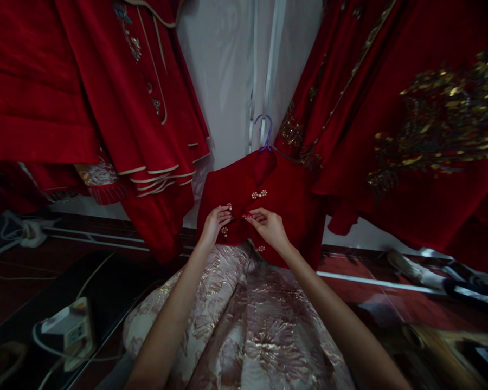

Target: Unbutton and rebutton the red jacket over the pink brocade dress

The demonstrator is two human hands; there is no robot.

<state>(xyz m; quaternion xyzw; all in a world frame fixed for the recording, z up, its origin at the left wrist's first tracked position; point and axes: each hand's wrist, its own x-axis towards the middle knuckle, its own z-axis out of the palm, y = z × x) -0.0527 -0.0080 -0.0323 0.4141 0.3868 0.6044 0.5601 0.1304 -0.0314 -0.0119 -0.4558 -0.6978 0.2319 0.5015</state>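
A short red jacket (299, 211) on a purple hanger (267, 131) lies in front of me, its two front edges parted low down. Beaded flower fasteners (259, 194) run down the front; the top one joins both sides. My left hand (217, 221) holds the left front edge beside a beaded fastener half (224, 232), thumb and fingers closed on the cloth. My right hand (266, 225) pinches the opposite front edge by a fastener, mostly hidden by the fingertips. A small gap separates the two hands. Below the jacket spreads a pale shiny brocade skirt (272, 325).
Red embroidered garments (134, 108) hang at the left, and more with gold sequins (439, 124) at the right. A power strip (79, 330) with cables sits lower left. Another person's foot in a shoe (404, 265) is at the right. A white rail (382, 281) runs near the floor.
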